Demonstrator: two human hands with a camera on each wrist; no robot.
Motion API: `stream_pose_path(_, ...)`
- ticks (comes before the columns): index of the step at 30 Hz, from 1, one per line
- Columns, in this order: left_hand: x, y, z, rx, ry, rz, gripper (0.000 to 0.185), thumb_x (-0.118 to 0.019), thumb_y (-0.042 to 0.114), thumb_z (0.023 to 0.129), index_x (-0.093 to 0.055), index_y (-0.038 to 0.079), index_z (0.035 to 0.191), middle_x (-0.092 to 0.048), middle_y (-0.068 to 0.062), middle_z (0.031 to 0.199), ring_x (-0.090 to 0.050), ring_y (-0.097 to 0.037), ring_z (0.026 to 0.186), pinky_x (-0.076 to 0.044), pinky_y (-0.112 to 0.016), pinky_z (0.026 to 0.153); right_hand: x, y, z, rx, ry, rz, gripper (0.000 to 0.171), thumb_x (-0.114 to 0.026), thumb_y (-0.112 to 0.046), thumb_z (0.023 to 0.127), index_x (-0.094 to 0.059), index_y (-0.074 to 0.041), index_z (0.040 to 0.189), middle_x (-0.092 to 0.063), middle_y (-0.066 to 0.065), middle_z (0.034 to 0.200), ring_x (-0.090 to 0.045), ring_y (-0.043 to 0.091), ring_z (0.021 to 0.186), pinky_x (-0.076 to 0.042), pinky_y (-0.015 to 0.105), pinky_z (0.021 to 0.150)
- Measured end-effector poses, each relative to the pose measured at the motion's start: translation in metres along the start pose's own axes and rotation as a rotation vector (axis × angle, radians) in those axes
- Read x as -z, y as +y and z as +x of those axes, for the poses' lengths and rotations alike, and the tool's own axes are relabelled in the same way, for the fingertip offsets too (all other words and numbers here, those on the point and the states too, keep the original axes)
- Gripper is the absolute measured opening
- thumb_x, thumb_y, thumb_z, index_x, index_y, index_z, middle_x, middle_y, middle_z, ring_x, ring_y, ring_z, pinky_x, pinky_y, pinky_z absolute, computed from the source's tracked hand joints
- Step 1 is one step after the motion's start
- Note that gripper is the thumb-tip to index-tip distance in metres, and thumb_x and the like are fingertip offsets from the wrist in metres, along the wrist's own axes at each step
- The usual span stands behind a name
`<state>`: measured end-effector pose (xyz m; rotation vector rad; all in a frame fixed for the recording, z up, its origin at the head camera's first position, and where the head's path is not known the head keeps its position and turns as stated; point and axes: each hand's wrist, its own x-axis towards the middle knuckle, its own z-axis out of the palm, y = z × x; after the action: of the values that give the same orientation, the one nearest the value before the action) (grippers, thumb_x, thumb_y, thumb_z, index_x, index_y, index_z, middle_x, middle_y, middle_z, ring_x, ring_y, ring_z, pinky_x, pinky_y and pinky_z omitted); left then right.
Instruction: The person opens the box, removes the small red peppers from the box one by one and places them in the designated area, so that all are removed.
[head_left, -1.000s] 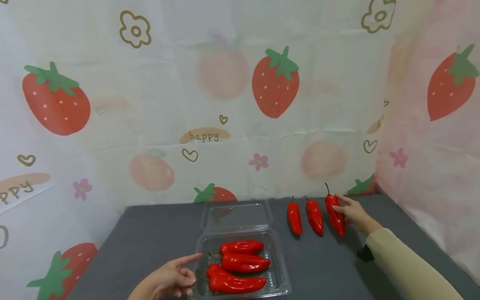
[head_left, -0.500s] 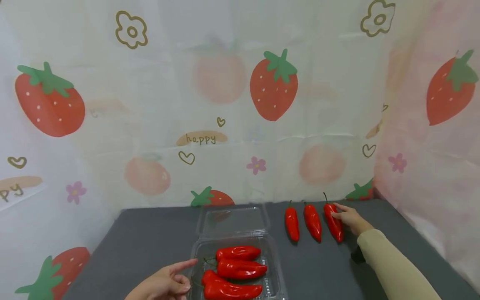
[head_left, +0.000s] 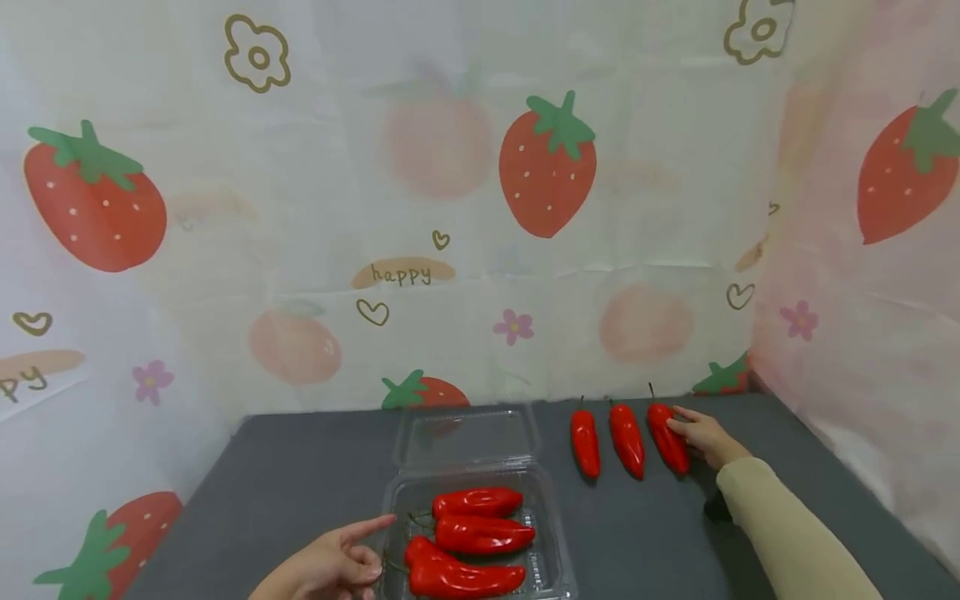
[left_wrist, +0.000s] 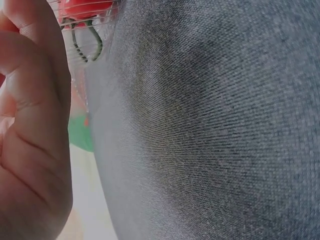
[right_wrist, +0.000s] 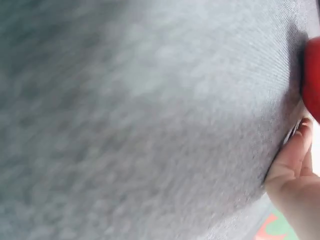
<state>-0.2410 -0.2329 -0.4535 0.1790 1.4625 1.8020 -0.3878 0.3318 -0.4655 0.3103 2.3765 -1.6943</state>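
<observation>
Head view: grasping the rightmost red pepper (head_left: 667, 439) with the right hand (head_left: 705, 437), near the far right corner of the grey tabletop (head_left: 315, 467), with the thumb on its upper side and the fingers along the side facing the right edge. Laid in a row with it by the far edge: a middle red pepper (head_left: 627, 442) and a left red pepper (head_left: 586, 444), with stems toward the far edge and tips toward the near one. Reaching in from the near right corner in a pale sleeve (head_left: 795, 533), with a dark object (head_left: 717, 507) just below the wrist.

Released on the other side: pointing the index finger of the left hand (head_left: 330, 562) at the left rim of a clear plastic container (head_left: 557, 533), with the other fingers loosely bent. Cannot tell whether touching that rim. Set by the middle of the near edge, with a hinged lid (head_left: 480, 442) folded back toward the far edge. Lying crosswise inside: a far pepper (head_left: 477, 502), a central pepper (head_left: 485, 534) and a near pepper (head_left: 465, 577), with stems toward the left edge.

Left wrist view: showing curved green stems (left_wrist: 100, 46) near the hand. Right wrist view: showing fingertips low beside a red pepper, close to the tabletop.

Hung behind the far edge: a strawberry-patterned cloth (head_left: 322, 183).
</observation>
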Motion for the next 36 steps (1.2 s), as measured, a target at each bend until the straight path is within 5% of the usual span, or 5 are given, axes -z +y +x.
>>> stream_pose_path(6, 0.000, 0.002, 0.003, -0.013, 0.031, 0.059, 0.074, -0.057, -0.002, 0.094, -0.014, 0.001, 0.155, -0.067, 0.003, 0.080, -0.065, -0.007, 0.067, -0.044, -0.015, 0.055, 0.008, 0.000, -0.012, 0.050, -0.014, 0.014, 0.066, -0.044, -0.021, 0.105, -0.006, 0.004, 0.153, -0.039, 0.033, 0.139, -0.052, 0.031, 0.104, -0.034, 0.053, 0.104)
stream_pose_path(16, -0.009, 0.000, 0.006, 0.009, 0.065, 0.022, 0.078, -0.057, -0.003, 0.092, -0.011, 0.000, 0.155, -0.061, 0.002, 0.075, -0.061, -0.007, 0.064, -0.042, -0.015, 0.055, 0.014, -0.003, -0.052, 0.125, -0.040, 0.043, 0.066, -0.046, -0.018, 0.104, -0.009, 0.007, 0.152, -0.052, -0.002, 0.090, -0.040, 0.006, 0.059, -0.037, 0.024, 0.059)
stream_pose_path(19, -0.012, 0.000, 0.005, 0.016, 0.078, 0.013, 0.078, -0.057, -0.003, 0.092, -0.010, 0.000, 0.155, -0.061, 0.002, 0.074, -0.061, -0.007, 0.063, -0.041, -0.015, 0.054, 0.010, -0.008, -0.063, 0.138, -0.053, 0.061, 0.066, -0.046, -0.019, 0.103, -0.010, 0.008, 0.151, -0.053, -0.006, 0.086, -0.044, 0.005, 0.061, -0.039, 0.023, 0.060)
stream_pose_path(25, -0.012, -0.001, 0.003, 0.026, 0.090, -0.006, 0.077, -0.056, -0.005, 0.092, -0.011, -0.001, 0.155, -0.059, 0.002, 0.074, -0.060, -0.007, 0.063, -0.047, -0.017, 0.060, -0.003, -0.016, -0.081, 0.169, -0.098, 0.039, 0.067, -0.048, -0.023, 0.103, -0.014, 0.011, 0.150, -0.058, 0.015, 0.121, -0.056, 0.015, 0.088, -0.048, 0.037, 0.082)
stream_pose_path(36, -0.011, -0.001, 0.000, 0.021, 0.124, 0.005, 0.076, -0.056, -0.005, 0.092, -0.013, -0.001, 0.154, -0.059, 0.002, 0.073, -0.059, -0.008, 0.062, -0.048, -0.017, 0.061, -0.025, -0.034, -0.108, 0.204, -0.182, 0.175, 0.066, -0.054, -0.021, 0.101, -0.021, 0.008, 0.151, -0.056, 0.002, 0.105, -0.057, 0.011, 0.077, -0.048, 0.029, 0.074)
